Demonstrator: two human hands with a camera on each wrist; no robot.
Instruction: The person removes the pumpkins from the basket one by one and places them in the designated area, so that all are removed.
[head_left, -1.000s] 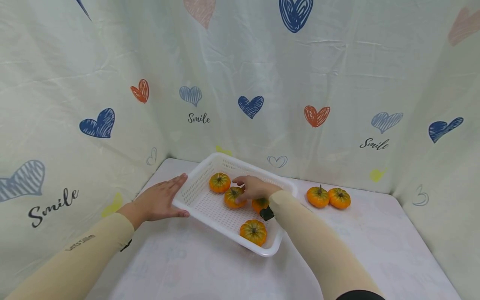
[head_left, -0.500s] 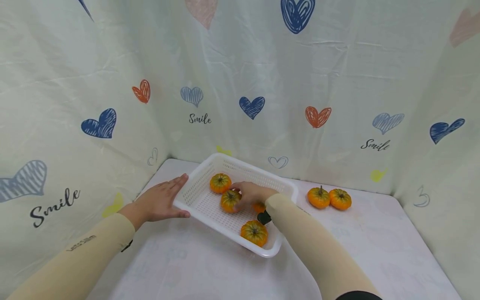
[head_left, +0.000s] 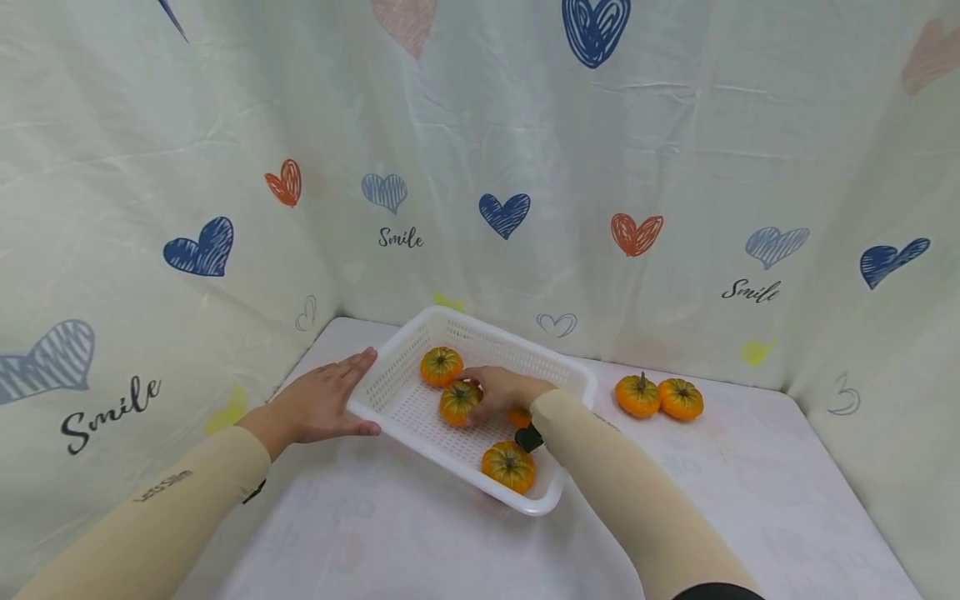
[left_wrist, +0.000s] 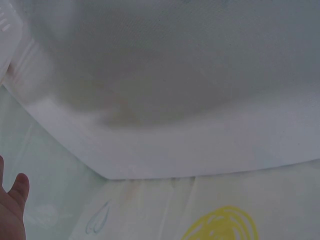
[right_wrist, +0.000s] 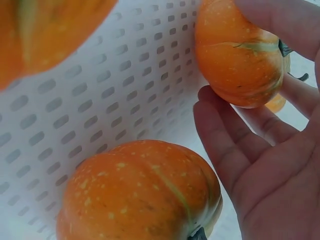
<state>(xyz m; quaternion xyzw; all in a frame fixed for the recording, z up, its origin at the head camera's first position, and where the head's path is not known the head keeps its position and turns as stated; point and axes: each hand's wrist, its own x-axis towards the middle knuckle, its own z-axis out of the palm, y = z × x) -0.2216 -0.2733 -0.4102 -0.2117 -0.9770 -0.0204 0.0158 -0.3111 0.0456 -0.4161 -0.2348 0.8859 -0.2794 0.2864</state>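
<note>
gripping a small orange pumpkin (head_left: 458, 404) in the right hand (head_left: 498, 390), with thumb to one side and fingers curled round the other; held inside the white basket (head_left: 536, 503), just beside the far-left pumpkin (head_left: 441, 367). whether resting on the slotted base or slightly raised, hard to tell from these angles. at the basket's left end, holding the left hand (head_left: 318, 404) spread along the rim, with fingers straight and thumb apart, clasping nothing.

likely firm and hard-skinned, fairly dense for its bulk, not very fragile, though smooth and perhaps a little slippery. best taken across the widest ribbed flanks, with thumb opposed to fingers; better not by the short stem, liable to snap. as for the white basket, probably light, stiff plastic, easily slid on the table (head_left: 315, 533), so worth steadying by the rim.

compared with a second ago, shifted slightly leftward and nearer the body along with the right hand, and covering more of the half-hidden pumpkin (head_left: 519, 416). since half a second ago, barely moved. left unchanged: the left hand, the near-right pumpkin (head_left: 508, 467), and the stemmed pumpkin (head_left: 637, 396) and outer pumpkin (head_left: 680, 399) together on the table.
</note>
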